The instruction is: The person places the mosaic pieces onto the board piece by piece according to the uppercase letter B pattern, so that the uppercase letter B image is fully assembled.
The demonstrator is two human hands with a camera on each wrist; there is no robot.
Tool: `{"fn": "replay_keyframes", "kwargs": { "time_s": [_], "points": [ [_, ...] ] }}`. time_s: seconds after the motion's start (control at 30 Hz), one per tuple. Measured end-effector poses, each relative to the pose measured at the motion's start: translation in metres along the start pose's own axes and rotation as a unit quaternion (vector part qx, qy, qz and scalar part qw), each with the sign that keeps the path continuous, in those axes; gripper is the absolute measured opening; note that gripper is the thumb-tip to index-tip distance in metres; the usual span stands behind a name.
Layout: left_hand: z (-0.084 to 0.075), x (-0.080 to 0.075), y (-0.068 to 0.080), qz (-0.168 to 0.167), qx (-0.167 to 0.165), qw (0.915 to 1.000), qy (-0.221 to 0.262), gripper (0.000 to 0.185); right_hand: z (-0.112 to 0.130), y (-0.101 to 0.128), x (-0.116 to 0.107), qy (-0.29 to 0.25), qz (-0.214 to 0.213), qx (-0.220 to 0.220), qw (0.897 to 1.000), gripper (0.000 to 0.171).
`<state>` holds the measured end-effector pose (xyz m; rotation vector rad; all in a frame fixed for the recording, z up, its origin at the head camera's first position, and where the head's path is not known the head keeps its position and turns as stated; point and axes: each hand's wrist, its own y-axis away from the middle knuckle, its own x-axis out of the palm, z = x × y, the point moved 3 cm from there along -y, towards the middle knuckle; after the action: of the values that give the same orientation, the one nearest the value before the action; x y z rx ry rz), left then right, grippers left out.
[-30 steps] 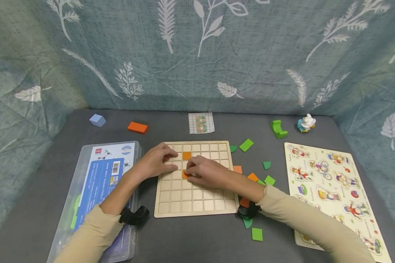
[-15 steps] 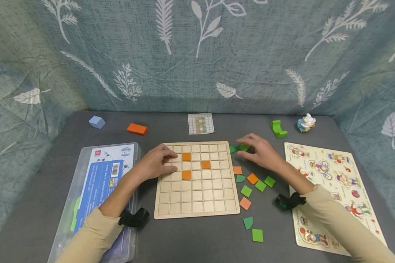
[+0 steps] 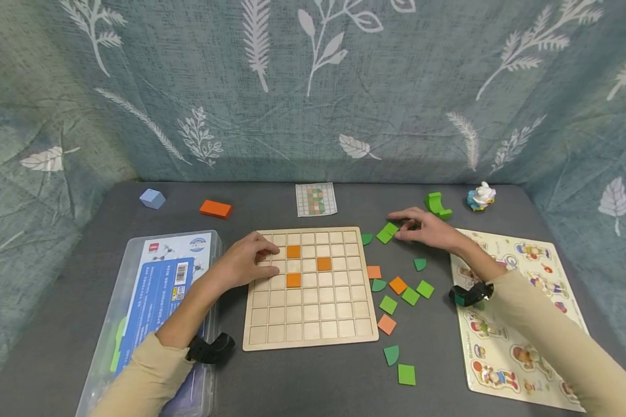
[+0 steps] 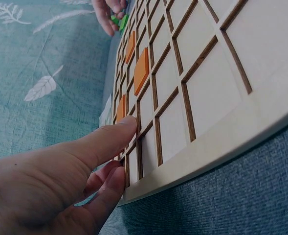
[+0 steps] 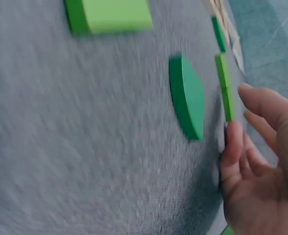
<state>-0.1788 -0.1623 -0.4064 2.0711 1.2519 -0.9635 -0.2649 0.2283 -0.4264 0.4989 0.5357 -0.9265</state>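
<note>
A wooden grid board [image 3: 302, 346] lies on the dark table, with orange square tiles [image 3: 324, 264] in three of its cells. My left hand [image 3: 245, 260] rests on the board's left side, thumb and fingers spread apart on its surface. In the left wrist view, the thumb lies over the grid lines and the other fingertips touch near the edge. My right hand [image 3: 426, 227] is beyond the board's far right corner. Its fingertips are right at two adjoining green square tiles [image 5: 225, 88], the index finger stretched out above them.
Loose green tiles [image 3: 406, 375], salmon tiles [image 3: 387, 325] and quarter-round pieces [image 3: 391, 355] lie right of the board. A patterned card [image 3: 316, 200] sits behind it. A plastic case [image 3: 215, 301] stands left, a picture puzzle [image 3: 501, 392] right; blocks and a figurine [image 3: 481, 197] line the back.
My right hand has left the board for the green tiles at the far right, then drawn slightly right of them. A third orange tile shows where the arm was. My left hand stays put.
</note>
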Motion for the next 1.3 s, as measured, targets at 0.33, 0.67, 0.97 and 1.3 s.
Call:
{"fn": "replay_keyframes", "kwargs": {
  "time_s": [0.33,0.67,0.97,1.3],
  "points": [
    [0.002,0.000,-0.001,0.004,-0.005,1.0000,0.001,0.039,-0.003,-0.010,-0.003,0.003,0.033,-0.014,0.999,0.038],
    [0.001,0.000,0.000,0.005,-0.001,1.0000,0.002,0.039,-0.005,-0.009,0.000,0.012,-0.003,-0.019,1.000,0.031],
    [0.003,0.000,0.000,0.004,-0.007,1.0000,-0.002,0.040,0.014,-0.009,0.003,-0.013,-0.051,-0.025,0.998,0.031],
    [0.001,0.001,-0.001,0.004,-0.005,1.0000,-0.001,0.040,0.099,-0.025,0.079,0.067,-0.015,-0.219,0.973,0.026]
  ]
}}
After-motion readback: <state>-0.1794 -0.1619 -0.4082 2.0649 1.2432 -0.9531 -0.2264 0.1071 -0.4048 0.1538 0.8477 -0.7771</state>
